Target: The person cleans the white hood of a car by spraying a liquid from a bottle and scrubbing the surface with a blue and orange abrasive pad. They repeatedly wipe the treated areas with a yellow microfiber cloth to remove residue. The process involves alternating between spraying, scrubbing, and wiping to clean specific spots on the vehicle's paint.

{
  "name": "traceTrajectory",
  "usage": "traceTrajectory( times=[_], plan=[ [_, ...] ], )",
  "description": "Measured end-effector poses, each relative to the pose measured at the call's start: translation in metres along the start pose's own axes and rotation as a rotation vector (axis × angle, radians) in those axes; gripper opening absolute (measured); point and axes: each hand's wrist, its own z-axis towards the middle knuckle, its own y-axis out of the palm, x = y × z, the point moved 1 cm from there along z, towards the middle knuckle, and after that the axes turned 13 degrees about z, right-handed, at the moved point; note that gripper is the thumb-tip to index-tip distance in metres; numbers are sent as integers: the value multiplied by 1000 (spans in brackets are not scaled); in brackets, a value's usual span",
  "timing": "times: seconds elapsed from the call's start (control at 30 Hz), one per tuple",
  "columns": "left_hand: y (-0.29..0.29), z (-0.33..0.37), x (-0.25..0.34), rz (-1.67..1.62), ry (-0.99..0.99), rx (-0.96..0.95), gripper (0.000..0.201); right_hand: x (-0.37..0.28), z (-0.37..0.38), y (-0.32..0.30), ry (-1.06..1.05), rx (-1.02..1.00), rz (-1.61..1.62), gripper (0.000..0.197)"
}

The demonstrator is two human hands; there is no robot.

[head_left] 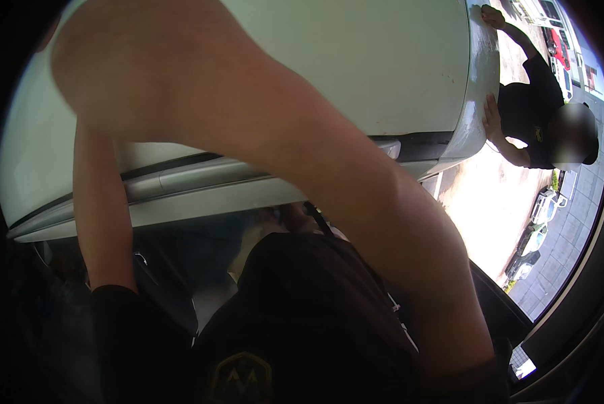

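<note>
My right forearm [329, 141] reaches from the lower right across the pale roof of a vehicle [369, 67] toward the upper left. Its upper end is large and blurred, close to the camera, and no fingers of my right hand can be made out. My left forearm [103, 202] rises from a black sleeve at the lower left, over the roof's side edge. The raised right arm covers my left hand, so its grip is hidden. A small patch of skin shows at the top left rim; whose hand it is I cannot tell. Beneath both arms runs a silver roof rail [201, 182].
At the right a person in black [531, 108] with a cap has both hands at the roof's far edge. Dark side windows [207, 236] lie below the rail, against my body. Beyond are bright ground, a grey paved strip [571, 236] and several parked cars [541, 209].
</note>
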Motion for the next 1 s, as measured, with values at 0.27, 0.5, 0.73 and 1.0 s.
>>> traceTrajectory(
  times=[0.27, 0.5, 0.73, 1.0],
  plan=[
    [97, 25, -35, -118, -55, 353, 61, 16, -262, -132, 1105, 530, 185, 26],
    [98, 21, -41, -127, -38, 335, 60, 56, -136, -70, 657, 137, 63, 27],
    [94, 21, -40, -94, -44, 359, 58, 60, -160, -72, 836, 456, 164, 26],
    [87, 15, -56, -137, -87, 318, 60, 47, -157, -77, 1090, 230, 409, 29]
  ],
)
